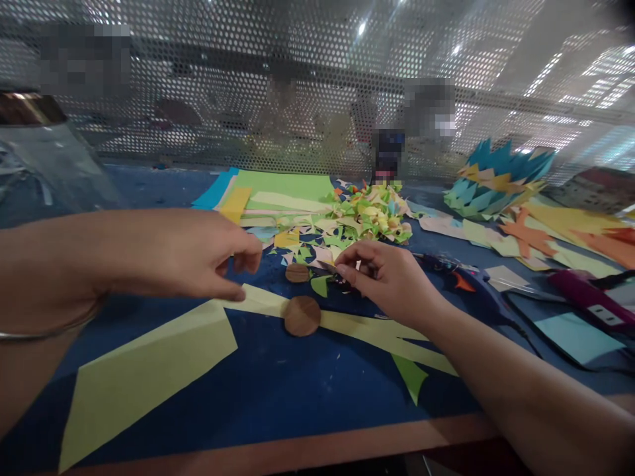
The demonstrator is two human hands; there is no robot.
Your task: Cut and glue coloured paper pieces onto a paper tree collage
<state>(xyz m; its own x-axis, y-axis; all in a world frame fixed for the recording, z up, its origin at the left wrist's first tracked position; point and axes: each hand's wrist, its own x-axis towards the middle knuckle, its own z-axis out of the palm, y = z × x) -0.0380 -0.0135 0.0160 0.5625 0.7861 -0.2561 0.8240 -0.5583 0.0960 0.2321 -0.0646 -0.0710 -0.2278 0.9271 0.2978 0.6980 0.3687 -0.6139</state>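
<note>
My left hand [218, 258] hovers over the table with thumb and fingers apart, holding nothing. Its thumb tip is close to the end of a pale yellow paper strip [265, 301]. On that strip lies a brown disc [302, 316], and a smaller brown disc [297, 272] sits just behind it. My right hand [384, 271] is closed in a pinch at the edge of the paper scraps; what its fingertips hold is too small to make out. A green paper piece [320, 285] lies beside those fingertips. In front of my left hand rests a large pale yellow sheet [153, 370].
Behind my hands is a heap of paper scraps [372, 215] beside green sheets [288, 183]. At right are a glue gun [461, 277] with a cord, a purple power strip [585, 297] and a spiky paper crown [499, 178]. A clear jar [44, 152] stands left, before a perforated metal screen [223, 99].
</note>
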